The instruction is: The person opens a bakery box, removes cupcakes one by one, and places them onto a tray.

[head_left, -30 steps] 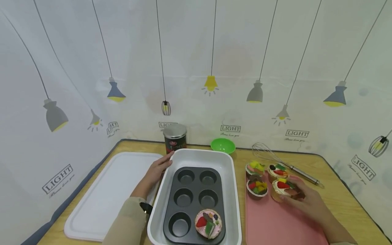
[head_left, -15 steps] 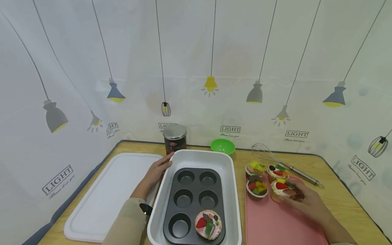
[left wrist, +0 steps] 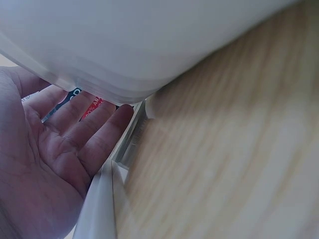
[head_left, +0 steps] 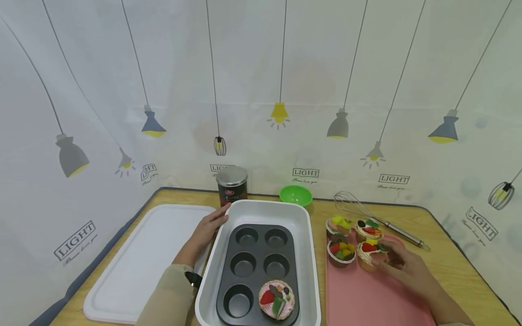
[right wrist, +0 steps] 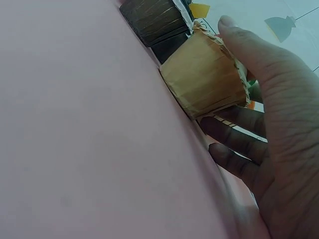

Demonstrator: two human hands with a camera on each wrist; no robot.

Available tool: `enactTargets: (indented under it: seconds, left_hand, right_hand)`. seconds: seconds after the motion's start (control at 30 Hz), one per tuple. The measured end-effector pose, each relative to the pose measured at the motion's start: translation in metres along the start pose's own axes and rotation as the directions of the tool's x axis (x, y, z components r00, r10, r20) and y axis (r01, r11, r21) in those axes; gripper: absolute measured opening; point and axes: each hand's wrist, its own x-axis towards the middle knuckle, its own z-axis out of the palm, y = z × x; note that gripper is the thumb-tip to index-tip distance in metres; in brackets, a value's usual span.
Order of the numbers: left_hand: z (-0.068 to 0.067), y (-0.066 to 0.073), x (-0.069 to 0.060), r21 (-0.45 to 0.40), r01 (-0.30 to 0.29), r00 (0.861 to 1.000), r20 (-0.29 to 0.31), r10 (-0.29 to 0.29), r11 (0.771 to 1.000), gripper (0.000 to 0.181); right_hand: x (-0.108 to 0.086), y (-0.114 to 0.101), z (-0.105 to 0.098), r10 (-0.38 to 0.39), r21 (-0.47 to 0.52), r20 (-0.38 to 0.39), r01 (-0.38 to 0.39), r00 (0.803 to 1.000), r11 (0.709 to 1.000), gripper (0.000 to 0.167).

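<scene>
My right hand (head_left: 409, 268) holds a cupcake (head_left: 368, 258) with fruit on cream, thumb on one side and fingers curled round the other. In the right wrist view its tan paper cup (right wrist: 204, 74) stands on the pink tray (head_left: 363, 299). My left hand (head_left: 202, 234) rests with extended fingers against the left outer wall of a white deep pan (head_left: 305, 226). Inside that pan lies a dark muffin tin (head_left: 261, 244). One cupcake with pink cream (head_left: 277, 299) sits in its near right cup; the other cups hold nothing.
Beside the held cupcake stand a dark-cased cupcake (head_left: 341, 251) and others behind. A whisk (head_left: 391, 225) lies behind them. A green bowl (head_left: 295, 195) and a coffee can (head_left: 232, 184) stand at the back. A white board (head_left: 151, 258) lies on the left.
My right hand and its cupcake have shifted slightly left, closer to the dark-cased cupcake. My left hand stays at the pan's side.
</scene>
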Motion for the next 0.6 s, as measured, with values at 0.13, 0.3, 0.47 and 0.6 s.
enactTargets:
  seconds: [0.13, 0.3, 0.47, 0.6]
  left_hand:
    - [0.001, 0.002, -0.003, -0.005, 0.001, 1.0, 0.001, -0.001, 1.0, 0.053]
    - [0.001, 0.001, -0.002, 0.009, 0.008, 1.0, 0.004, -0.008, 1.0, 0.052]
    - [-0.002, -0.018, 0.009, 0.0, -0.003, 1.0, -0.003, 0.003, 1.0, 0.053]
    - [-0.003, -0.032, 0.016, 0.016, -0.02, 0.999, -0.033, 0.021, 1.0, 0.053]
  right_hand:
    - [-0.001, -0.001, 0.002, 0.01, -0.008, -0.004, -0.01, 1.0, 1.0, 0.055]
    - [0.0, -0.004, 0.001, 0.043, -0.027, 0.006, -0.043, 0.999, 0.999, 0.054]
    - [0.0, -0.006, 0.0, 0.061, -0.031, 0.012, -0.06, 0.998, 0.998, 0.054]
    - [0.001, -0.005, 0.001, 0.039, -0.039, 0.0, -0.039, 0.999, 0.999, 0.055]
